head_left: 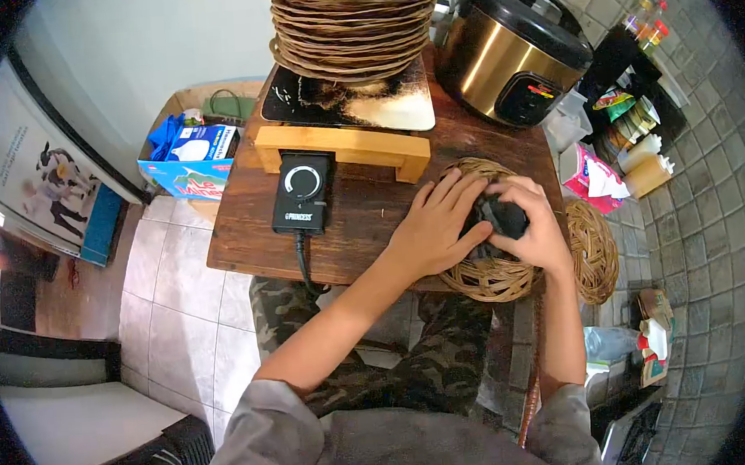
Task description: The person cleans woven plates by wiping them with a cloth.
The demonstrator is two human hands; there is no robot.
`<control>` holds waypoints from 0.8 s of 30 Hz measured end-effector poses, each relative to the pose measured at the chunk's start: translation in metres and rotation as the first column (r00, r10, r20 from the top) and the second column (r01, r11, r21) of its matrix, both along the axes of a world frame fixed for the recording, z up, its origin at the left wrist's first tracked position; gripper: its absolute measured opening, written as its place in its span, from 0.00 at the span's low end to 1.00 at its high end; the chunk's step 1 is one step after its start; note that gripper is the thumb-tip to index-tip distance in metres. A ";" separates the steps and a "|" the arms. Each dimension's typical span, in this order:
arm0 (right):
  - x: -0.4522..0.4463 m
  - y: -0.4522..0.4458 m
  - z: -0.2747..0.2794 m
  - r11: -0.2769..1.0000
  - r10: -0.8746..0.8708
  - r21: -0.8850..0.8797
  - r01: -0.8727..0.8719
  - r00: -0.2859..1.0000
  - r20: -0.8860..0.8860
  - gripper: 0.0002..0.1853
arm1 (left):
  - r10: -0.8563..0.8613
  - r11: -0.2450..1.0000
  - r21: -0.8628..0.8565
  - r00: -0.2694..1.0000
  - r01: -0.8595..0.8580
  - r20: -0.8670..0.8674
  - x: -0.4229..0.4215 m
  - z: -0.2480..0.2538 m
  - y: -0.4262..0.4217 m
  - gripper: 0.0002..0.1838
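Observation:
A round wicker plate (498, 279) lies at the right front edge of the wooden table. My left hand (441, 228) rests on its left side, fingers stretched out and thumb pointing towards the middle. Curled fingers of my right hand (534, 225) close round a dark, soft-looking bundle (501, 215) on the plate; whether it is cloth or plastic I cannot tell. Both hands cover much of the plate's weave. Just past the table's right edge, lower down, is another wicker plate (592, 252).
A tall stack of wicker plates (354, 26) stands on a hot plate (390, 110) at the back. Before it are a wooden stand (344, 141) and a black dial control (302, 194) with a cord. A rice cooker (511, 50) occupies the back right corner; a box (187, 172) sits left.

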State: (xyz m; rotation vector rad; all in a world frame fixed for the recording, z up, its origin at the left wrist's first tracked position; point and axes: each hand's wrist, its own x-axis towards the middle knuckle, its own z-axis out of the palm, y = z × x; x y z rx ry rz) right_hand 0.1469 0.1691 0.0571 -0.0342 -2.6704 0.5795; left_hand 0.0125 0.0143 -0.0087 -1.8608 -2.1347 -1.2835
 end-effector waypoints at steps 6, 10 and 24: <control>0.021 0.009 0.003 0.906 0.211 -0.378 -0.189 0.977 0.017 0.25 | -0.022 1.000 -0.023 1.000 0.021 -0.022 -0.002 -0.003 -0.001 0.41; 0.054 0.029 -0.001 0.581 0.088 -0.785 -0.215 0.975 -0.203 0.30 | -0.027 0.999 -0.024 1.000 0.027 0.000 -0.001 -0.002 -0.002 0.38; 0.148 0.065 0.132 0.598 -0.671 -0.781 -0.182 0.420 -0.611 0.35 | -0.075 0.997 0.002 0.997 0.075 -0.001 -0.003 0.000 -0.004 0.43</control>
